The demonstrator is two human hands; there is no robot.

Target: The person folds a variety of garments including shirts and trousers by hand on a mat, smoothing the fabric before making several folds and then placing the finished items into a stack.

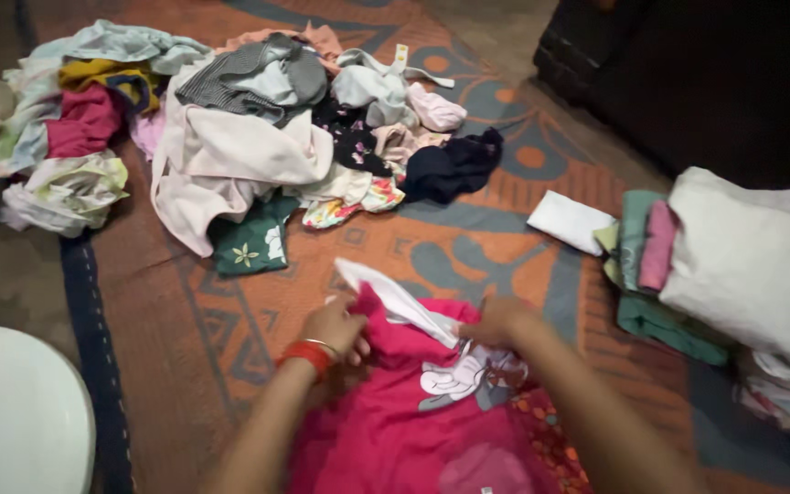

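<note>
On the patterned rug (468, 247), directly in front of the person, lies a bright pink garment (386, 412) with a pale cartoon print (459, 375) on its front. A narrow white cloth strip (395, 297) crosses its upper edge. The left hand (336, 329), with red bangles (308, 355) at the wrist, has its fingers closed in a pinch on the pink fabric beside the strip. The right hand (496, 322) appears closed on the other end of the strip and the pink edge under it, though its fingertips are partly hidden.

For a clean fold, judged from this layout: keep both pinches level, pull the edge taut between them, and smooth the soft knit flat against the rug so that no crease is trapped beneath.

The pink fabric looks thin, limp and matte; the strip looks stiffer and folds flat.

Beyond it, a loose heap of unfolded clothes (249, 137) mixes cream, grey-striped, navy, green floral and magenta pieces, all crumpled. On the right sits a stack of folded clothes (669, 274) in green, pink and white, with a folded white piece (571, 221) just beside it. A smooth white rounded object (11, 412) occupies the lower left corner.
</note>
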